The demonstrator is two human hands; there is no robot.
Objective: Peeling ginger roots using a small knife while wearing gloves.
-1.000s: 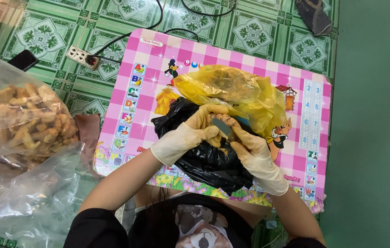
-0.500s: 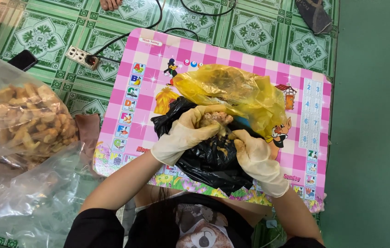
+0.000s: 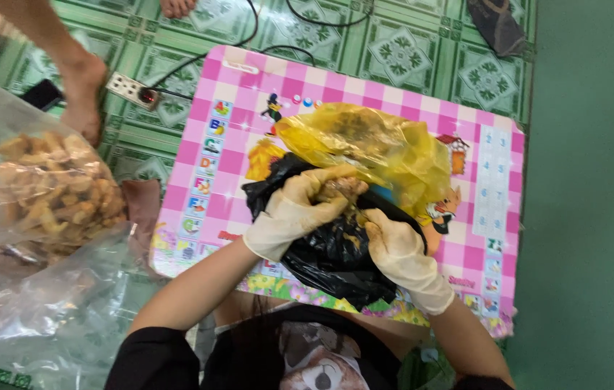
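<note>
Both my hands wear cream rubber gloves over a pink checked children's table (image 3: 422, 94). My left hand (image 3: 299, 209) is closed around a brownish lump of food (image 3: 339, 189) at the mouth of a black plastic bag (image 3: 336, 253). My right hand (image 3: 397, 249) grips the black bag's edge just right of it; its glove is smeared with brown. A crumpled yellow plastic bag (image 3: 372, 144) with dark contents lies behind the black bag, touching it.
At the left, a clear plastic bag (image 3: 54, 188) holds several pale fried-looking pieces. A white power strip (image 3: 132, 89) with cables lies on the green patterned floor tiles. Another person's bare foot (image 3: 84, 97) stands beside it. A dark cloth (image 3: 498, 25) lies top right.
My right hand has drawn back from the left and dropped to the black bag's edge. The left hand stays closed on the lump. Another person's leg has stepped into view at upper left.
</note>
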